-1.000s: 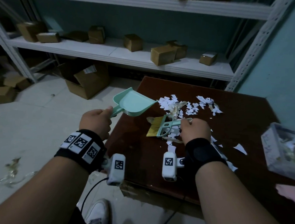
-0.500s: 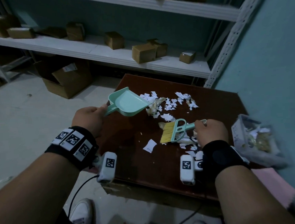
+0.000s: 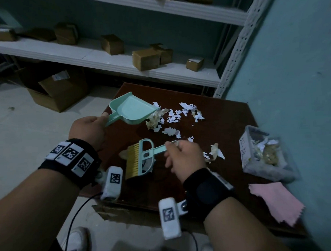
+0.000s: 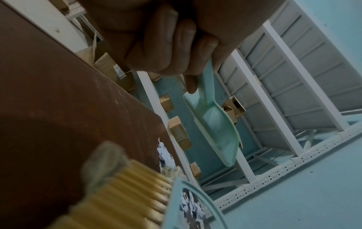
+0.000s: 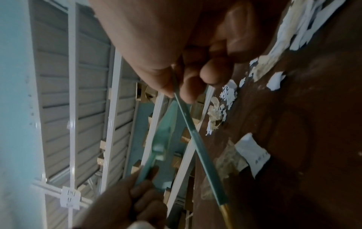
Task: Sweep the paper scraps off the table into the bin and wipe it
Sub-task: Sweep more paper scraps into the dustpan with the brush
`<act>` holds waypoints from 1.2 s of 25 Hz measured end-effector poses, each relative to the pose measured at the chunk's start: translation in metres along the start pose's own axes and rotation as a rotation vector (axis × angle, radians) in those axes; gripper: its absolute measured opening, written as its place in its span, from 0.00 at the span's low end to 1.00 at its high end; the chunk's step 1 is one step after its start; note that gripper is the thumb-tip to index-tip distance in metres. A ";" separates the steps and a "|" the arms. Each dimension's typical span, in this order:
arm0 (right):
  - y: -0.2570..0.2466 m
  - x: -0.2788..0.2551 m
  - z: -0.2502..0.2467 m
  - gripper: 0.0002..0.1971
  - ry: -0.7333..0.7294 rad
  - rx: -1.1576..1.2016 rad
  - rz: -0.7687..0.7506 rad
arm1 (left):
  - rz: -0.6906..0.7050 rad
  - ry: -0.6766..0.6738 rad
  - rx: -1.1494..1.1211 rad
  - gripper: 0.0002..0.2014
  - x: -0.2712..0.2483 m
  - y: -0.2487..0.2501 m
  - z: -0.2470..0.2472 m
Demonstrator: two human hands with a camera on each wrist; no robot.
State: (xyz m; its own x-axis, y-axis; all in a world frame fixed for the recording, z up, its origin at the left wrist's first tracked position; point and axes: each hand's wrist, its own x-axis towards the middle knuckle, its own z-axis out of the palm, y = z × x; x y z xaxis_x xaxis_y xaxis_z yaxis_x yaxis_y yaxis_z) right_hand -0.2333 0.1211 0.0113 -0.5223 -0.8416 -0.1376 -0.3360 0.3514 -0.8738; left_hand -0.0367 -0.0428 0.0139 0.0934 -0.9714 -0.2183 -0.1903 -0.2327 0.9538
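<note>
Pretty early days I'd say: most paper scraps point(image 3: 176, 116) are still spread over the tabletop point(image 3: 225, 126) toward its far edge. Left hand point(image 3: 87, 129) is wrapped round the dustpan point(image 3: 132, 109) handle near the left edge, right hand point(image 3: 184, 158) pinches the brush point(image 3: 140, 157) handle mid-table. The bin point(image 3: 264, 157) on the right edge already holds some scraps, and the pink cloth point(image 3: 276, 204) at the near right corner looks untouched, so no wiping yet.

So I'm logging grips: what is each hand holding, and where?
Left hand grips the dustpan by its handle; right hand grips the brush by its handle end.
</note>
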 end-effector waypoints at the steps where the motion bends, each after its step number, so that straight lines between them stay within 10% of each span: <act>1: 0.001 0.001 0.008 0.20 -0.003 -0.043 -0.030 | 0.007 0.004 -0.001 0.19 -0.001 0.000 0.001; 14: 0.049 0.030 -0.088 0.21 0.337 -0.253 0.068 | 0.009 -0.118 0.170 0.18 -0.009 0.003 -0.002; 21: 0.047 0.017 -0.122 0.19 0.439 0.179 0.090 | -0.028 -0.374 0.266 0.17 -0.017 0.003 -0.001; 30: 0.037 0.005 -0.136 0.23 0.469 -0.405 -0.136 | 0.026 -0.554 0.518 0.19 -0.035 0.002 0.019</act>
State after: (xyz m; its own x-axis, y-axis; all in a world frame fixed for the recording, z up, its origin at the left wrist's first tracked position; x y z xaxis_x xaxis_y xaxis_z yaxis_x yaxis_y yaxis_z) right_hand -0.3552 0.1857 0.0422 -0.7112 -0.6527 0.2612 -0.6454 0.4590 -0.6105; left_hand -0.0588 -0.0103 0.0198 -0.3958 -0.8269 -0.3995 -0.6333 -0.0692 0.7708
